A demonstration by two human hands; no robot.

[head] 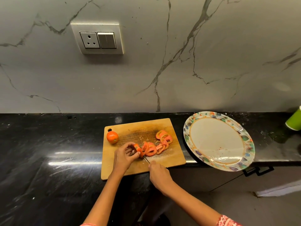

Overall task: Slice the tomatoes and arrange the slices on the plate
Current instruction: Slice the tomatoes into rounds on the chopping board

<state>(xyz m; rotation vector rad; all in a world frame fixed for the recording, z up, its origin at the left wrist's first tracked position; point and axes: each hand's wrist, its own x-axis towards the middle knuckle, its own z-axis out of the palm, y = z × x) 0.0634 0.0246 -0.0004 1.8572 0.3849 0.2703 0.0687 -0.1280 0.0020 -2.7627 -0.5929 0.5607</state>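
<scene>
Red tomato end [137, 147] pinched by left hand [124, 156]; right hand [158, 174] grips knife [145, 159].

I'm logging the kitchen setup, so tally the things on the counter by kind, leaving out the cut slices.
Whole tomato: 1
Tomato end being cut: 1
Chopping board: 1
Knife: 1
Plate: 1
Green cup: 1
Total: 6

Both forearms reach forward, left hand [124, 156] with fingers [130, 145] curled, right hand [158, 174] closed in a grip.
</scene>
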